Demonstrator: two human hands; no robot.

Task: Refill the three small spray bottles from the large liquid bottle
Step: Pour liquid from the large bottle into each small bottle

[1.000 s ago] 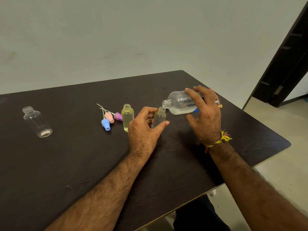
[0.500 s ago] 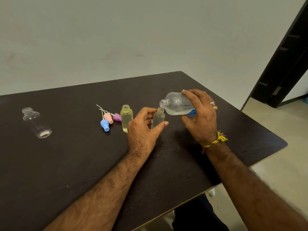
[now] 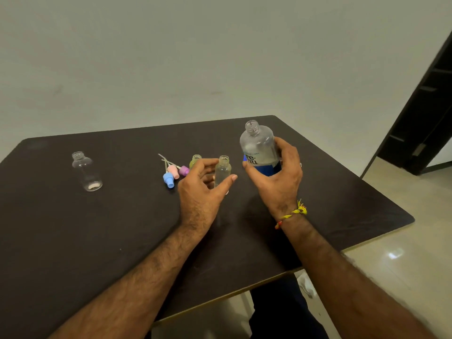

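My right hand (image 3: 277, 178) grips the large clear bottle (image 3: 259, 145) with a blue label, upright and uncapped, just right of a small clear bottle (image 3: 223, 170). My left hand (image 3: 200, 189) holds that small bottle upright on the dark table (image 3: 122, 228), thumb in front and fingers behind. A small yellowish bottle (image 3: 195, 160) stands just behind my left fingers, partly hidden. A third small clear bottle (image 3: 86, 171) stands far to the left, uncapped. Three spray caps, blue (image 3: 168, 179), pink (image 3: 174, 171) and purple (image 3: 184, 170), lie together left of the yellowish bottle.
The table's right and near edges drop to a tiled floor (image 3: 403, 265). A dark doorway (image 3: 425, 113) stands at the far right. A plain wall rises behind the table.
My right hand has tipped the large bottle from lying over the small bottle's mouth back to upright, away to the right. My left hand has stayed on the small bottle.
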